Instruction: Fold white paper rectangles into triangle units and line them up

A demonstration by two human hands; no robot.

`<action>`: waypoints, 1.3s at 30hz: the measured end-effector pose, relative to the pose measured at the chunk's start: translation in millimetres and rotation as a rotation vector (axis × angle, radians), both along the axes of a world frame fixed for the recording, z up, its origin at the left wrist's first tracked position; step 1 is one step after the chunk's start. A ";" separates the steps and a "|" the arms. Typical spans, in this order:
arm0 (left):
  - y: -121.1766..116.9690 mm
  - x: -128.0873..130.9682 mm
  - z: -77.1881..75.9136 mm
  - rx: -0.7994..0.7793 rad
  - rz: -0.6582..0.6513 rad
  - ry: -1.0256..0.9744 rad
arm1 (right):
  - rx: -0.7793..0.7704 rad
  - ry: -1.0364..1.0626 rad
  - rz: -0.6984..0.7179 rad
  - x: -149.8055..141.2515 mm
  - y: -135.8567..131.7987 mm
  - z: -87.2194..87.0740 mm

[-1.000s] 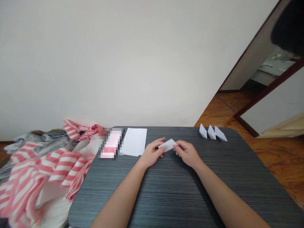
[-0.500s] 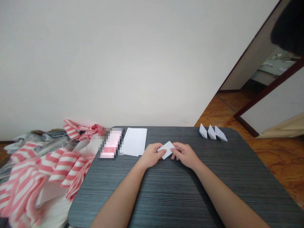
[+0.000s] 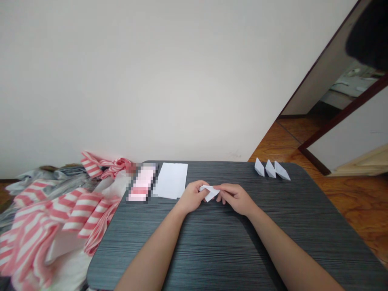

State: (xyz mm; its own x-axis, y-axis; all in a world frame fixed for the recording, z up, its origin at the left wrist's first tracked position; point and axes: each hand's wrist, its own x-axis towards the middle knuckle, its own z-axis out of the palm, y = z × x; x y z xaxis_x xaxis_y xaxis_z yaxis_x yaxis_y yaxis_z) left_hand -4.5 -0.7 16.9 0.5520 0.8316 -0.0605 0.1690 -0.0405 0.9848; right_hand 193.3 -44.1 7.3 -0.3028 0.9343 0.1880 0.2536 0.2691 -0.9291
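Note:
A small white slip of paper (image 3: 209, 192) lies partly folded between my two hands on the dark grey table (image 3: 230, 250). My left hand (image 3: 191, 197) pinches its left end with closed fingers. My right hand (image 3: 235, 198) presses and pinches its right end, fingers curled over it. Both hands rest low on the tabletop, near its far middle. Most of the slip is covered by my fingers.
A stack of white paper sheets (image 3: 171, 180) lies just left of my hands, beside a blurred pink object (image 3: 141, 183). Three folded white paper pieces (image 3: 270, 169) stand in a row at the far right corner. Pink-striped cloth (image 3: 51, 218) is heaped off the table's left edge.
The slip was held flat and raised between my fingertips; now it is lower, at the tabletop, and folded over smaller. Both hands have closed in together around it.

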 end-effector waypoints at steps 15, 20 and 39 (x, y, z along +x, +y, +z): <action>-2.3 0.3 3.0 -0.069 -0.020 -0.107 | 0.120 -0.148 -0.037 -1.1 2.2 3.6; -3.2 1.2 1.3 0.012 0.041 0.019 | 0.063 -0.153 -0.069 -2.2 1.4 2.0; -3.4 1.6 -1.1 -0.037 0.017 0.014 | -0.255 -0.027 -0.086 -1.9 3.1 0.6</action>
